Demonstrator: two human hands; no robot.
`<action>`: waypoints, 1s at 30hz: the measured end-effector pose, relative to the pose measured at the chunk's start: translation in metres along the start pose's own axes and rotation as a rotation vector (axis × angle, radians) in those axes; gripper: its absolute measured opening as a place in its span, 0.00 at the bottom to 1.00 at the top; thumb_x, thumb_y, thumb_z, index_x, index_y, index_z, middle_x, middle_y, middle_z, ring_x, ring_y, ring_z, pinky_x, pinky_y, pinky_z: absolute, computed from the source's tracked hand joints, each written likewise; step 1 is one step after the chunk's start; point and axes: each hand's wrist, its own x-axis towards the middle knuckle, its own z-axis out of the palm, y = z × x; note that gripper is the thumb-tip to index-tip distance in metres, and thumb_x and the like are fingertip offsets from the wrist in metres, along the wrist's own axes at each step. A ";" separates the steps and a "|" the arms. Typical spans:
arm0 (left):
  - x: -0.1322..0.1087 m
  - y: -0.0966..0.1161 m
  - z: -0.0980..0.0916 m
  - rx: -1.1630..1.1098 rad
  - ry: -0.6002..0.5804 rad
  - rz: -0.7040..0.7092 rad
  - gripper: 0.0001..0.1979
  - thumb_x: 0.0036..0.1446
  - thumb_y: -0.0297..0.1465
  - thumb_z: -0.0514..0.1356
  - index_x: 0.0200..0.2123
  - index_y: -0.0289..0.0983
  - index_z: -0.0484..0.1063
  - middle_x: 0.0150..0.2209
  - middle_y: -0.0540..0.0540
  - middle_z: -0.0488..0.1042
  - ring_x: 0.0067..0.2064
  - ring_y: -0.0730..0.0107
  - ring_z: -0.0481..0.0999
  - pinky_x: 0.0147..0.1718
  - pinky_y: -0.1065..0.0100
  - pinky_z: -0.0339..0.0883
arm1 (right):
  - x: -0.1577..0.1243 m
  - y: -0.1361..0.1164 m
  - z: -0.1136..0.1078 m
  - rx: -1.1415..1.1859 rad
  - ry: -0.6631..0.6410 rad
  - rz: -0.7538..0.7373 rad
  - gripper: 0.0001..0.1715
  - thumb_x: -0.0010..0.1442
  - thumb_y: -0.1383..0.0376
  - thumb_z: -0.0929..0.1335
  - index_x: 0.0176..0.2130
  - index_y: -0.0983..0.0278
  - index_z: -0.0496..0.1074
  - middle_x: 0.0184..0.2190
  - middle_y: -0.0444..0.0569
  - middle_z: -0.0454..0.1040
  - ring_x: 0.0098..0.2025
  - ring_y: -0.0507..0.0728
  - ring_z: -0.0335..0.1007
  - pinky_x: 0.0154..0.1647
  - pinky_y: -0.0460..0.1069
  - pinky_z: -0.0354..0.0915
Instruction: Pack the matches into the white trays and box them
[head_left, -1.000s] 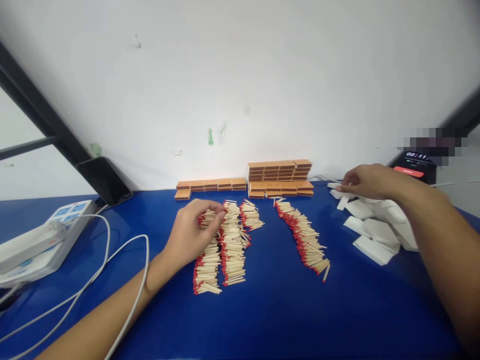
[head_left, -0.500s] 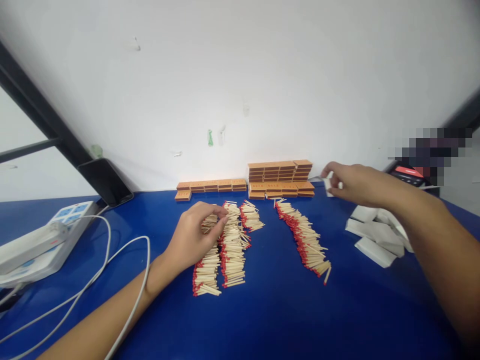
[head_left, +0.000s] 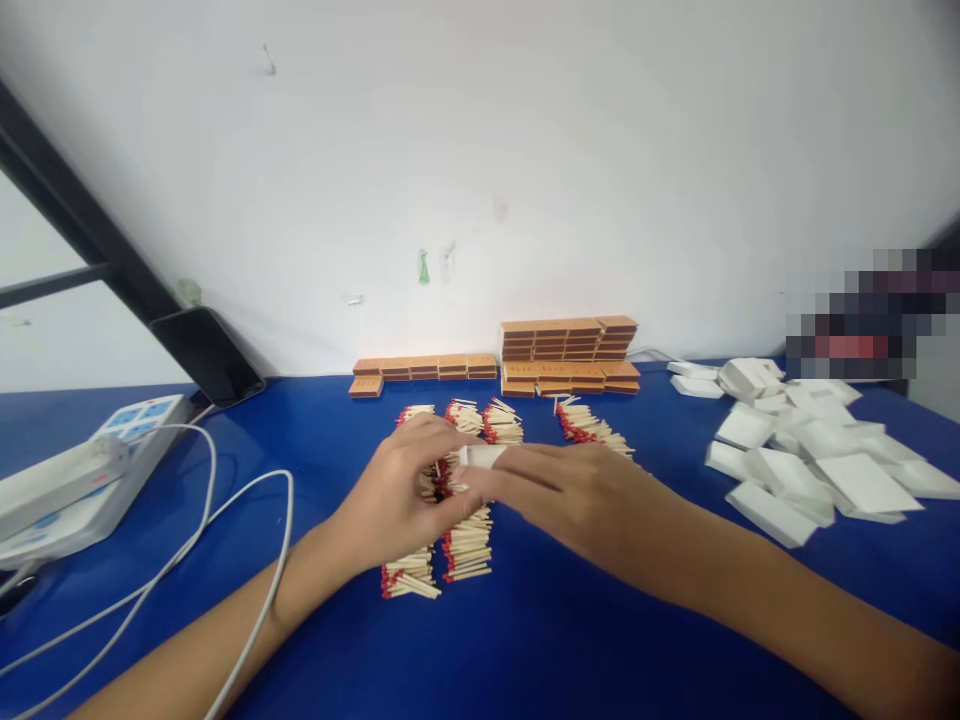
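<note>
My right hand (head_left: pixel 577 490) holds a small white tray (head_left: pixel 481 457) between its fingers, over the matches near the middle. My left hand (head_left: pixel 409 490) is curved against the tray's left side, above rows of red-headed matches (head_left: pixel 469 550); its thumb and fingers close around something I cannot make out. Another row of matches (head_left: pixel 592 428) lies to the right, partly hidden behind my right hand. Orange matchboxes (head_left: pixel 566 340) are stacked against the wall, with a lower row of matchboxes (head_left: pixel 424 367) to their left.
A heap of white trays (head_left: pixel 799 470) lies on the blue table (head_left: pixel 585 640) at the right. A power strip (head_left: pixel 142 425), a dark phone (head_left: pixel 208 355) and a loose white cable (head_left: pixel 289 510) are on the left; the cable crosses my left forearm.
My right hand has come from the back right to the middle with the white tray, beside my left hand. More of the tray heap shows now.
</note>
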 end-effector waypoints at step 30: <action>-0.003 -0.011 0.001 0.159 0.093 -0.021 0.20 0.66 0.40 0.68 0.57 0.38 0.79 0.44 0.41 0.80 0.46 0.56 0.77 0.46 0.54 0.73 | -0.051 0.155 0.023 -0.040 -0.140 0.512 0.15 0.67 0.68 0.63 0.44 0.63 0.80 0.41 0.55 0.83 0.41 0.61 0.78 0.41 0.54 0.68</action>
